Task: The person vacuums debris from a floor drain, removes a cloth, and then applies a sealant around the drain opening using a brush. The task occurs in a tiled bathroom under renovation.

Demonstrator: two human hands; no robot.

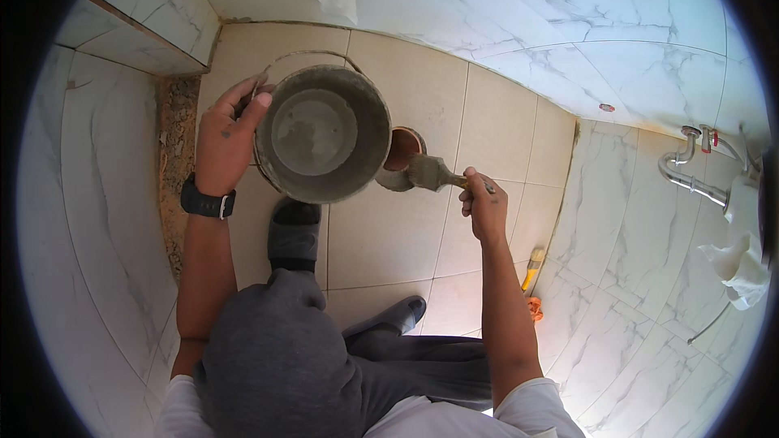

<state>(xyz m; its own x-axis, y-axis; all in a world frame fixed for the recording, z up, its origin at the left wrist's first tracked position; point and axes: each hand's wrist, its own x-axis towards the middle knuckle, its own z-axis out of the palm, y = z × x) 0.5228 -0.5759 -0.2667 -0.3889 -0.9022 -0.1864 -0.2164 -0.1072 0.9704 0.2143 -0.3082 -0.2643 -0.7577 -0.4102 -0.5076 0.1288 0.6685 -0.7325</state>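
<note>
My left hand point(234, 125) is closed on the left rim of a grey, cement-stained bucket point(367, 133), by its wire handle point(308, 53). The bucket is tipped so that its inside faces me, and a grey wet layer point(312, 131) covers its bottom. In my right hand point(487, 207) is a flat paintbrush point(434, 173) coated in grey, its bristles pointing left. The bristles are just beside a round reddish-brown pipe opening point(403, 148) in the floor, right of the bucket. Grey smears ring that opening, partly covered by the brush and bucket.
Beige tiles point(381, 243) cover the floor, with marbled wall tiles around. A rough unfinished strip point(174, 170) runs along the left wall. At the right wall are a yellow-handled brush point(534, 266), an orange item point(535, 308) and a chrome drain pipe point(690, 174). My slippers point(294, 231) stand below the bucket.
</note>
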